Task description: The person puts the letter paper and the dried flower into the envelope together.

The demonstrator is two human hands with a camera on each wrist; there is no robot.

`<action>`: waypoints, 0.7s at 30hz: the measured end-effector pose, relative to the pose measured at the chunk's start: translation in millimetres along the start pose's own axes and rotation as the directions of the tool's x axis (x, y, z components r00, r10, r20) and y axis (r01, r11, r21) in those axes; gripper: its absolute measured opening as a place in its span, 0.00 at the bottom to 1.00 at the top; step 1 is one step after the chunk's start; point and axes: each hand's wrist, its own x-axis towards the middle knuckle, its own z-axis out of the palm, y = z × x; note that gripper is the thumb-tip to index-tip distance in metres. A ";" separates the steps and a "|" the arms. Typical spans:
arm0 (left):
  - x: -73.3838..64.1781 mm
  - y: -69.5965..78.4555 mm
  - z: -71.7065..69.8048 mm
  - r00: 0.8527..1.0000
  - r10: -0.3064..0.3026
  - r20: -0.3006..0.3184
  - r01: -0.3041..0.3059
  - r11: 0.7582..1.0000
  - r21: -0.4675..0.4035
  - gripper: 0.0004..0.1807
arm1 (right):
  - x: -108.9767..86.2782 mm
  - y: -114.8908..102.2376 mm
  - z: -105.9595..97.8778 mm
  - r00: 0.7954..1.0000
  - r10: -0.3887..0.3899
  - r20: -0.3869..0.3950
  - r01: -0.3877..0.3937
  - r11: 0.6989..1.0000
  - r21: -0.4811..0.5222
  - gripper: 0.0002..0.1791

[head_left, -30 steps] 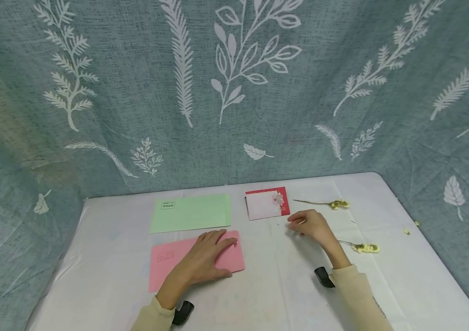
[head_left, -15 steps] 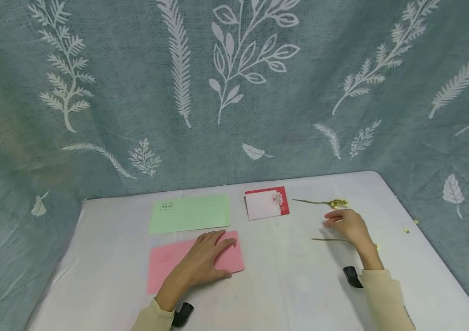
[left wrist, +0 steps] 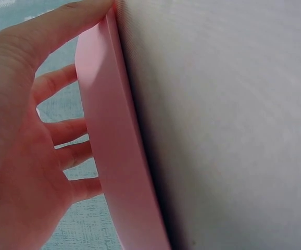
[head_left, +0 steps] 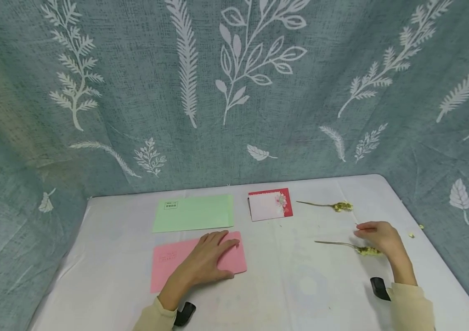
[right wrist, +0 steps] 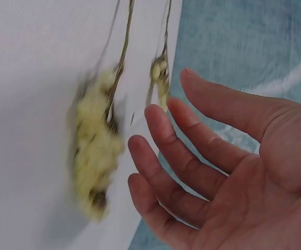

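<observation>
In the head view my left hand rests on a pink envelope, fingers spread over its surface and thumb at its near edge. The left wrist view shows the thumb touching the edge of the pink envelope, with the other fingers apart behind it. My right hand hovers just over a dried yellow flower sprig on the right. Seen from the right wrist, the relaxed fingers hold nothing, beside the fluffy yellow flower head. A second sprig lies farther back.
Behind the pink envelope lies a green envelope. A small red and white card with printed flowers is at the back middle. Tiny yellow bits are near the right edge of the white-covered table. A leaf-patterned green-blue cloth hangs behind.
My right hand has moved right, from beside the card to over the flower head of the nearer sprig. The left hand has stayed on the pink envelope.
</observation>
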 end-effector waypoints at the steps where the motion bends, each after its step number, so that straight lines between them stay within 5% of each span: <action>1: 0.1 0.2 -0.1 1.000 -0.002 0.004 0.002 1.000 0.001 0.42 | -1.4 3.6 -1.6 1.000 0.009 0.005 -0.009 1.000 -0.006 0.25; 21: 0.7 1.4 1.6 1.000 -0.011 0.018 0.011 1.000 0.001 0.42 | -9.2 26.8 -8.9 0.994 0.106 0.033 -0.104 0.994 -0.041 0.31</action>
